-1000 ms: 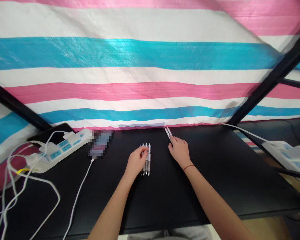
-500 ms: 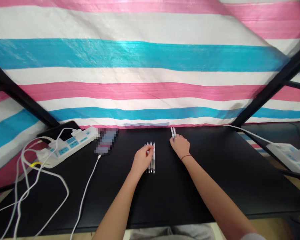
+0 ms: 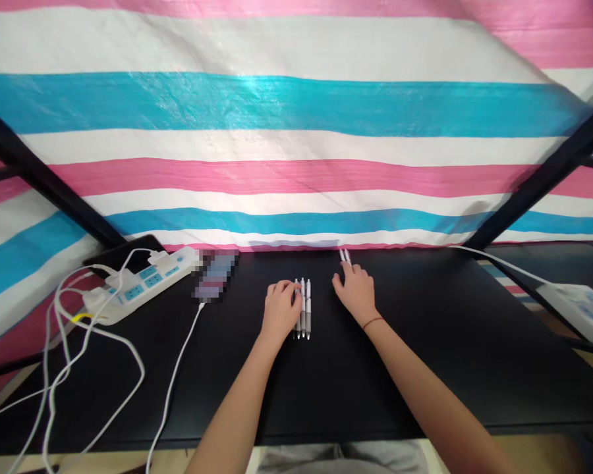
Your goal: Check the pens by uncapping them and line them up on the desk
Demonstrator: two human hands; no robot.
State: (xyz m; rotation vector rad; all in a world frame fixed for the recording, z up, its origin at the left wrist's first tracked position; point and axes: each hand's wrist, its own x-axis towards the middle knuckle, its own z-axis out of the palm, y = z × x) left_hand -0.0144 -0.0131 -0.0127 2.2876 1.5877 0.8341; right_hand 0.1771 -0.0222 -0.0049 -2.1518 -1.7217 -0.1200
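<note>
Both hands (image 3: 358,295) over white pens (image 3: 308,309), grip unclear, on a black tabletop (image 3: 356,388) before striped sheeting (image 3: 296,105).

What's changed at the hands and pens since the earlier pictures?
The left hand has uncurled and edged leftward, baring more of the pen row. The right hand has opened, thumb spread; whether it grips the two farther pens is unclear. The row and left power strip look unmoved; the view shifted.
</note>
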